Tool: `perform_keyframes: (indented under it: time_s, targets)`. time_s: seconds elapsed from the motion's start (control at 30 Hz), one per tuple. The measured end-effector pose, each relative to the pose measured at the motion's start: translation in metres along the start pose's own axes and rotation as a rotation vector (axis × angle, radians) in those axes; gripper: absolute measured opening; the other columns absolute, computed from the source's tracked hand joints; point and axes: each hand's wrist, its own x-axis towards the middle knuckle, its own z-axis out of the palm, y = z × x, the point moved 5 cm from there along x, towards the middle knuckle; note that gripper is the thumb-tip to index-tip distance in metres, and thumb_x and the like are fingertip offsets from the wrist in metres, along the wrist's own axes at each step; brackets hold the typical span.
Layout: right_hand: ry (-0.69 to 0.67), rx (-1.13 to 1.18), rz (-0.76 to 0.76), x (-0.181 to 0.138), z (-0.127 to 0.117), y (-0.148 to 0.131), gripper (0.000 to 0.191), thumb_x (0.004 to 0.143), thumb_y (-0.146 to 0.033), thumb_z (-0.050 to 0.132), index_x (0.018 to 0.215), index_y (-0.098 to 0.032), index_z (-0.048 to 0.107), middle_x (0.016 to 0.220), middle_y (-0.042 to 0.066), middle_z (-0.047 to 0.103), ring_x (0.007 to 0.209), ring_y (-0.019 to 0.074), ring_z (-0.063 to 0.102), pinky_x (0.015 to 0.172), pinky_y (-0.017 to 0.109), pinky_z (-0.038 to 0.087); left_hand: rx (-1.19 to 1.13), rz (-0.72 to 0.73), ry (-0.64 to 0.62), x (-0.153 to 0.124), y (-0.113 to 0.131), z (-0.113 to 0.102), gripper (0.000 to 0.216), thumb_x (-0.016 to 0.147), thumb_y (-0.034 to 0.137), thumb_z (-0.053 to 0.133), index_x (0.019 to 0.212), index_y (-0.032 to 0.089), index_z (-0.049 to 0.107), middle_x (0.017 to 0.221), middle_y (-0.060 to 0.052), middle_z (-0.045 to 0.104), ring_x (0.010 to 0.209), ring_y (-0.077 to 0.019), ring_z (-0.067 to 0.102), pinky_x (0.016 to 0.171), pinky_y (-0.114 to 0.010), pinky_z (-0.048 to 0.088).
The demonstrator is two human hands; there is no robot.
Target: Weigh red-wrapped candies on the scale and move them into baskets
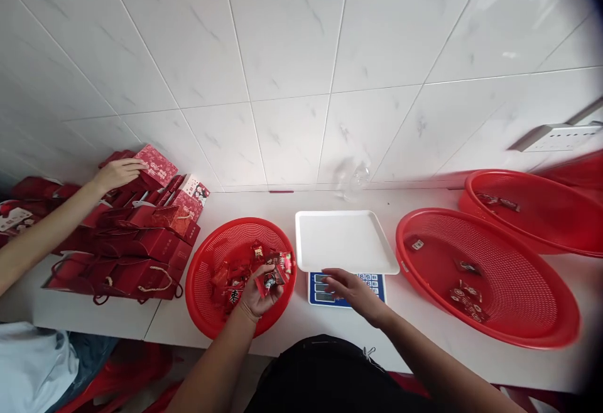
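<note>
My left hand (pixel 260 297) is over a red mesh basket (pixel 202 275), closed around a few small wrapped packets (pixel 272 278) in red and dark wrappers. Beneath it, more red packets (pixel 232 278) lie loose in the basket. My right hand (pixel 346 289) hovers above the blue keypad (pixel 374 284) of a weighing scale, fingers apart and nothing in them. The scale's white tray (pixel 346 240) holds nothing. Part of the keypad is hidden behind the right hand.
At the left, another person's hand (pixel 120 173) touches a red patterned box (pixel 155 165) above rows of dark red gift boxes (pixel 151 243). On the right stand a red basket (pixel 532 275) with several packets and another red basket (pixel 556 212). A clear plastic item (pixel 358 177) rests by the tiled wall.
</note>
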Motion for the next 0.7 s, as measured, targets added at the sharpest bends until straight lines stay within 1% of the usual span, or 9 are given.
perform_keyframes:
  time_s: [0.07, 0.1, 0.17, 0.23, 0.33, 0.43, 0.53, 0.6, 0.7]
  targets:
    - [-0.068, 0.144, 0.005, 0.004, 0.015, -0.011, 0.042, 0.077, -0.049, 0.054, 0.107, -0.02, 0.058, 0.099, 0.007, 0.066, 0.082, 0.0165, 0.063, 0.071, 0.032, 0.05, 0.051, -0.104, -0.101, 0.002, -0.015, 0.024, 0.006, 0.075, 0.019, 0.056, 0.073, 0.015, 0.053, 0.059, 0.001, 0.059, 0.052, -0.0084, 0.057, 0.047, -0.017, 0.046]
    - [-0.059, 0.174, -0.008, 0.007, 0.017, -0.015, 0.04, 0.076, -0.05, 0.055, 0.102, -0.019, 0.06, 0.094, 0.006, 0.067, 0.078, 0.0151, 0.062, 0.067, 0.029, 0.049, 0.084, -0.153, -0.157, 0.004, -0.022, 0.035, 0.005, 0.075, 0.019, 0.056, 0.076, 0.014, 0.054, 0.061, 0.0, 0.059, 0.051, -0.0084, 0.056, 0.046, -0.018, 0.046]
    - [0.017, 0.162, -0.029, 0.014, 0.013, -0.016, 0.034, 0.074, -0.049, 0.058, 0.084, -0.017, 0.062, 0.078, 0.002, 0.066, 0.067, 0.0123, 0.058, 0.059, 0.025, 0.045, 0.136, -0.219, -0.252, 0.009, -0.032, 0.053, 0.01, 0.075, 0.017, 0.056, 0.084, 0.013, 0.055, 0.064, -0.001, 0.061, 0.05, -0.0089, 0.056, 0.045, -0.018, 0.046]
    - [0.133, 0.138, -0.023, 0.021, -0.001, -0.012, 0.03, 0.07, -0.046, 0.062, 0.07, -0.016, 0.061, 0.065, 0.0, 0.063, 0.06, 0.0104, 0.054, 0.055, 0.023, 0.04, 0.156, -0.256, -0.276, 0.018, -0.037, 0.065, 0.014, 0.075, 0.017, 0.056, 0.088, 0.013, 0.055, 0.066, -0.002, 0.061, 0.052, -0.0098, 0.058, 0.045, -0.018, 0.047]
    - [0.338, 0.269, 0.05, 0.028, -0.03, 0.003, 0.027, 0.064, -0.041, 0.068, 0.066, -0.016, 0.06, 0.061, 0.0, 0.062, 0.058, 0.0103, 0.053, 0.051, 0.022, 0.036, 0.142, -0.226, -0.223, 0.038, -0.038, 0.079, 0.018, 0.076, 0.016, 0.056, 0.094, 0.013, 0.054, 0.071, -0.004, 0.062, 0.059, -0.0117, 0.061, 0.049, -0.019, 0.049]
    - [0.492, 0.431, 0.094, 0.029, -0.057, 0.016, 0.028, 0.062, -0.042, 0.069, 0.07, -0.016, 0.06, 0.064, 0.001, 0.062, 0.061, 0.0116, 0.056, 0.052, 0.021, 0.037, 0.109, -0.117, -0.151, 0.062, -0.034, 0.096, 0.025, 0.079, 0.015, 0.054, 0.104, 0.019, 0.051, 0.079, -0.004, 0.063, 0.068, -0.0134, 0.064, 0.059, -0.024, 0.053]
    - [0.573, 0.5, 0.097, 0.028, -0.075, 0.027, 0.03, 0.063, -0.044, 0.068, 0.073, -0.018, 0.058, 0.069, 0.002, 0.063, 0.063, 0.0122, 0.058, 0.054, 0.022, 0.041, 0.154, 0.003, -0.095, 0.087, -0.029, 0.114, 0.026, 0.081, 0.015, 0.052, 0.106, 0.024, 0.049, 0.081, -0.001, 0.061, 0.071, -0.0133, 0.064, 0.066, -0.031, 0.054]
    - [0.608, 0.54, 0.101, 0.026, -0.082, 0.034, 0.029, 0.063, -0.044, 0.068, 0.073, -0.019, 0.057, 0.07, 0.002, 0.063, 0.063, 0.012, 0.059, 0.054, 0.021, 0.043, 0.242, 0.072, -0.046, 0.099, -0.025, 0.122, 0.03, 0.081, 0.013, 0.051, 0.108, 0.026, 0.048, 0.078, 0.001, 0.059, 0.065, -0.0108, 0.061, 0.064, -0.029, 0.053]
    - [0.641, 0.585, 0.118, 0.022, -0.086, 0.043, 0.027, 0.064, -0.04, 0.069, 0.072, -0.019, 0.056, 0.068, 0.002, 0.063, 0.061, 0.0116, 0.059, 0.052, 0.021, 0.043, 0.334, 0.106, 0.04, 0.109, -0.022, 0.122, 0.042, 0.077, 0.004, 0.049, 0.114, 0.023, 0.046, 0.076, 0.001, 0.058, 0.056, -0.008, 0.057, 0.059, -0.023, 0.05]
